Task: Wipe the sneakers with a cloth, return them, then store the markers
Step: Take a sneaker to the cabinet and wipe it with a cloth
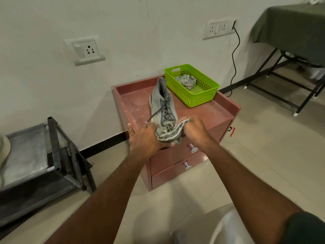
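Nearest, two bare forearms reaching forward. Left hand (145, 138) cupped under the toe of a grey sneaker (162, 106), fingers curled round it. Right hand (195, 131) gripping a striped cloth (173, 133) against that toe. Sneaker above a reddish drawer cabinet (207, 111), heel toward the wall. Green basket (205, 95) behind, another striped cloth (186, 81) inside.

One sneaker (162, 104), two cloths (173, 132) (185, 81), one green basket (202, 99), two drawer knobs (193, 148) (186, 165), two wall sockets (86, 50) (219, 29).
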Demonstrator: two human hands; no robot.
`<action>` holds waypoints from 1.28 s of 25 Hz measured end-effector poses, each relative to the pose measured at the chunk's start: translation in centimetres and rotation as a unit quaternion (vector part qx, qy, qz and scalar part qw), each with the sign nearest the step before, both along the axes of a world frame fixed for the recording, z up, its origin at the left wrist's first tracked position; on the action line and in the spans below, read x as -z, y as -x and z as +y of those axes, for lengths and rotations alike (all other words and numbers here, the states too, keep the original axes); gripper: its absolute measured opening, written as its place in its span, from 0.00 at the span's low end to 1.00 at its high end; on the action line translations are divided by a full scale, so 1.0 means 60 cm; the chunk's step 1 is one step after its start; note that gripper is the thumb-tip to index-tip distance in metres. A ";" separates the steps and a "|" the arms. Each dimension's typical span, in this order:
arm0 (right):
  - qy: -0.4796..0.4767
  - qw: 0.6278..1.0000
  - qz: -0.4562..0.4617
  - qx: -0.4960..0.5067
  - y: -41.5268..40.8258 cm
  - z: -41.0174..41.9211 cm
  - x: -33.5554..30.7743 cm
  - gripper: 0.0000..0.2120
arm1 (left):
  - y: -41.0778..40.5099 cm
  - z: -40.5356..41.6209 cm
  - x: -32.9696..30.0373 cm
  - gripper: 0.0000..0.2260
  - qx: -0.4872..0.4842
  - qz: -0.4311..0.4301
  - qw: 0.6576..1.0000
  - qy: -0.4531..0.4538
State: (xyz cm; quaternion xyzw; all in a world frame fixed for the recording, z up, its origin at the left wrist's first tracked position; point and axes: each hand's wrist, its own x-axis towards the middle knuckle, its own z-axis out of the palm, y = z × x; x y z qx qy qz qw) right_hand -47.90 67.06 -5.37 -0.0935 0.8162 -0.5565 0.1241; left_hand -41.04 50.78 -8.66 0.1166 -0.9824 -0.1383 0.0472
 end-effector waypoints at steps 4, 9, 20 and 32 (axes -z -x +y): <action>0.096 0.971 0.106 0.189 0.010 0.038 -0.002 0.21 | 0.002 0.011 -0.007 0.50 0.017 -0.009 0.999 0.044; -0.117 0.962 0.244 -0.042 0.018 0.020 0.032 0.32 | 0.013 0.007 0.006 0.54 -0.003 -0.001 0.999 0.045; -0.220 0.947 0.091 -0.218 -0.040 -0.025 0.018 0.23 | 0.005 0.015 -0.006 0.37 0.016 -0.029 0.994 0.108; -0.120 0.980 0.156 0.034 -0.030 0.048 0.029 0.27 | -0.005 0.001 0.000 0.34 0.197 -0.029 0.960 0.198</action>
